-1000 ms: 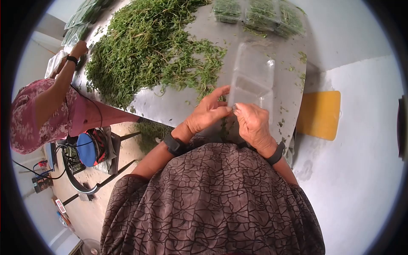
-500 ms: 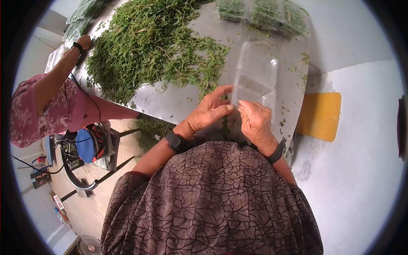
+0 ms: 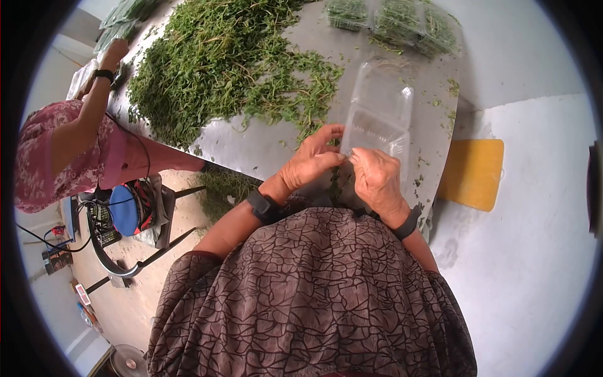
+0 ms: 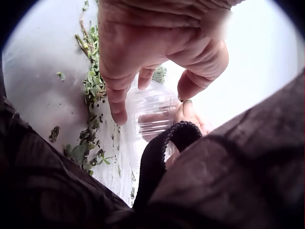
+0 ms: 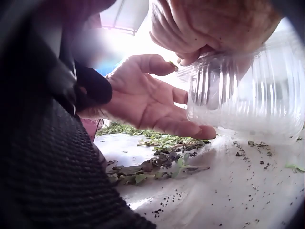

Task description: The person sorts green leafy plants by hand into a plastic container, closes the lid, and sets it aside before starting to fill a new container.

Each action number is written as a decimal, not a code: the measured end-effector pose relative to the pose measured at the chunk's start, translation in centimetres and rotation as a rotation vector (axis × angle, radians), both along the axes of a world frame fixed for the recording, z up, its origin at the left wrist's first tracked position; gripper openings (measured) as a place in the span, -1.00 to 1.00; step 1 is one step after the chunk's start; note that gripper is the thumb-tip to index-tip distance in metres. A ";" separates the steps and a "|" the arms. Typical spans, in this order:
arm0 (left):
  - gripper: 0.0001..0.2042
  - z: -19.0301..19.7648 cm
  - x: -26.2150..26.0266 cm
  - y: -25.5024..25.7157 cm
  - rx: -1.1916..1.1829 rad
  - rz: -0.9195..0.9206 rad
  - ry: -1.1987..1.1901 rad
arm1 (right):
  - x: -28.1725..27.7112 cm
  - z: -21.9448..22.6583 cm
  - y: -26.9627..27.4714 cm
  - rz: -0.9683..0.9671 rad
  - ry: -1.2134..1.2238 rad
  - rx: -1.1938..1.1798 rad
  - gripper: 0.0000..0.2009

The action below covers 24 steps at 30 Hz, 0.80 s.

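Observation:
A clear plastic clamshell container [image 3: 382,94] stands with its lid up on the metal table, close to my body. My right hand [image 3: 378,181] pinches its near rim at the left corner between thumb and curled fingers. Beside that corner is my left hand [image 3: 308,164], its fingers extended along the container's side and the thumb tip at the rim by the right thumb. In the right wrist view, the left palm [image 5: 145,98] faces the ribbed wall of the container [image 5: 214,90], and a bit of green shows at its thumb tip.
A big heap of leafy green stems [image 3: 213,69] covers the table's left part. Packed clear boxes of greens [image 3: 399,22] sit at the far end. Another person [image 3: 69,144] works at the left edge. A yellow board [image 3: 474,173] leans by the wall at right.
Both hands stay at the container's near corner with only slight shifts. The view has drifted a little, and the other person's arm has moved at the left.

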<state>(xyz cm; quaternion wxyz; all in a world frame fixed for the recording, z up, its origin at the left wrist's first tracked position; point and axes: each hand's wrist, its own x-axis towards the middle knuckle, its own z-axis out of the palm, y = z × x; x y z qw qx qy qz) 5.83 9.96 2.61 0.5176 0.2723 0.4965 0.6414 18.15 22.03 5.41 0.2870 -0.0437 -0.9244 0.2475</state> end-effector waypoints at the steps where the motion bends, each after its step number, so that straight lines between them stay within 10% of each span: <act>1: -0.50 -0.3 0.0 0.0 0.013 0.013 -0.018 | 0.0 0.1 0.0 0.002 -0.009 0.007 -0.88; 24: -0.59 -2.5 0.0 -0.8 0.026 0.038 -0.152 | -0.6 3.1 -0.2 0.177 -0.394 0.418 -0.93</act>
